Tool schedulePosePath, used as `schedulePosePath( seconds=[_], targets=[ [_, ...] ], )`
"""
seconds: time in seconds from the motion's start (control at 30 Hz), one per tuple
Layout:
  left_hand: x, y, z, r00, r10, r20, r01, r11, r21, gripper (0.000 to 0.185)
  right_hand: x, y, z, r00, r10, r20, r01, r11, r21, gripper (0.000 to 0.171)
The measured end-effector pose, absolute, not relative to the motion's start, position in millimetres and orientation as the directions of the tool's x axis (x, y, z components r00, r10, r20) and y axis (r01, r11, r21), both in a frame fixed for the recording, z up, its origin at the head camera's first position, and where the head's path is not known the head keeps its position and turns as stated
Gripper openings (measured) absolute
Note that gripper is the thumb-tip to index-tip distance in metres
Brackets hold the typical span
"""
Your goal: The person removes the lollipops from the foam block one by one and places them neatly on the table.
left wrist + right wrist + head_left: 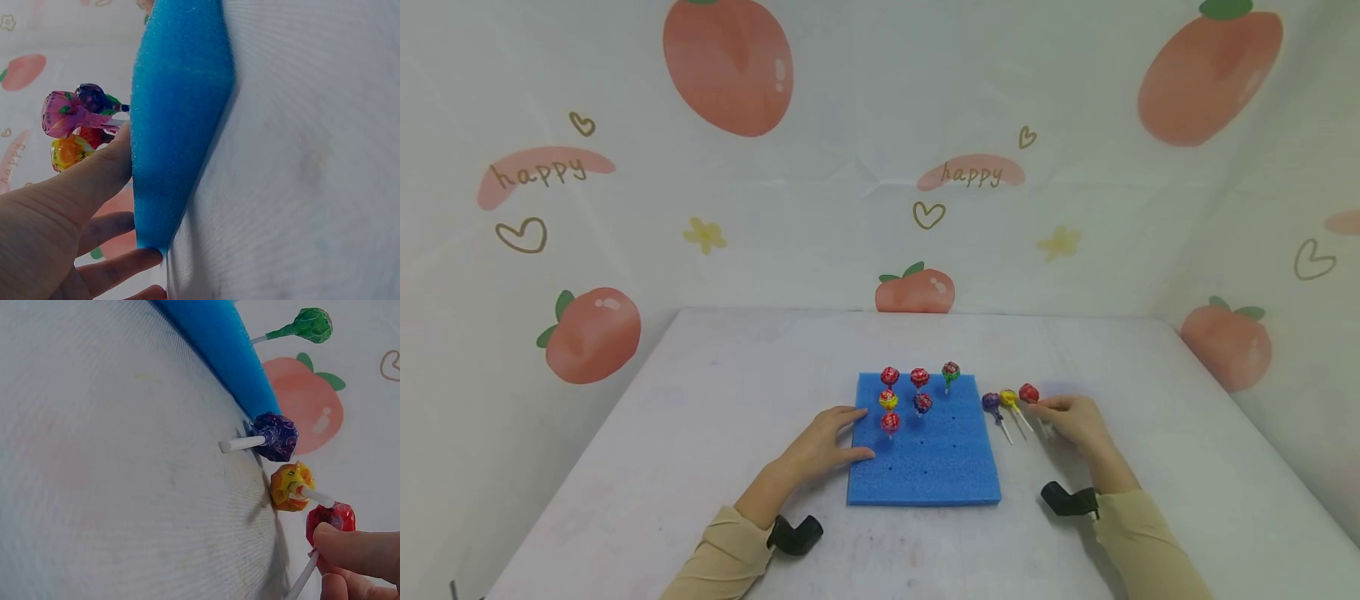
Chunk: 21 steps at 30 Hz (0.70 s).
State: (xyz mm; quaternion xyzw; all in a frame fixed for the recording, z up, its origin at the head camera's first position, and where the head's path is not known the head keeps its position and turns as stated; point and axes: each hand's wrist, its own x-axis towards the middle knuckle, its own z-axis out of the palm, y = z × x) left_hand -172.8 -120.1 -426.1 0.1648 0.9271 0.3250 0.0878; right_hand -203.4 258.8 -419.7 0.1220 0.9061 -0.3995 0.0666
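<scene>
Left hand (823, 442) lies flat w/ straight fingers on blue foam (925, 467), holding it down. Right hand (1075, 419) pinches red lolly (1029, 393) on table (662, 433) right of foam; a loose pinch could drop it or bump yellow lolly (1008, 398) & purple lolly (991, 402).

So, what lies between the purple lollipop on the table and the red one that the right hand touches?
One yellow lollipop lies between the purple lollipop and the red lollipop, which the right hand pinches; the head and right wrist views show it.
</scene>
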Motion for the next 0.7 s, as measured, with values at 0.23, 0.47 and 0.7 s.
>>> schedulePosePath(
  seconds=[0.23,0.47,0.7],
  targets=[
    [-172.4,-119.7,-425.5,-0.932,0.357,-0.065,0.238,0.737,0.632,0.068,-205.4,259.7,-424.0,-0.969,0.160,-0.190,0.248,0.666,-0.703,0.037],
    [-172.1,-119.8,-425.7,-0.932,0.356,-0.066,0.236,0.736,0.634,0.068,-206.4,258.0,-425.3,-0.966,0.167,-0.198,0.258,0.665,-0.701,0.036],
    [-172.7,-120.0,-426.6,-0.932,0.356,-0.062,0.239,0.736,0.633,0.068,-207.9,257.4,-426.2,-0.959,0.167,-0.229,0.281,0.660,-0.696,0.037]
  ],
)
